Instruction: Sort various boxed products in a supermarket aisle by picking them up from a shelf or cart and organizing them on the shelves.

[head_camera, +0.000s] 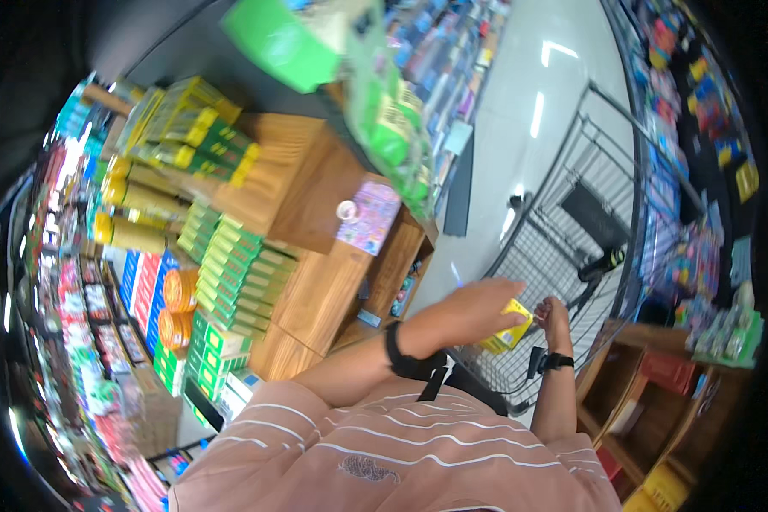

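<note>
My left hand [477, 310] reaches across my front and grips a small yellow package [512, 329], holding it over the metal shopping cart [544, 237]. Just right of the package is my right hand [553, 317], its fingers curled close to one end of it; whether it pinches something is not clear. Both wrists wear black bands. A dark bottle-like item [601, 265] rests on the cart's wire frame.
A wooden counter [301, 301] at left bears stacked green boxes [227, 275] and orange rolls [179, 291]. Wooden cubbies [653, 409] stand at lower right. Merchandise shelves line both sides of the aisle floor [525, 77]. Blurred green packs [393, 128] hang near the counter.
</note>
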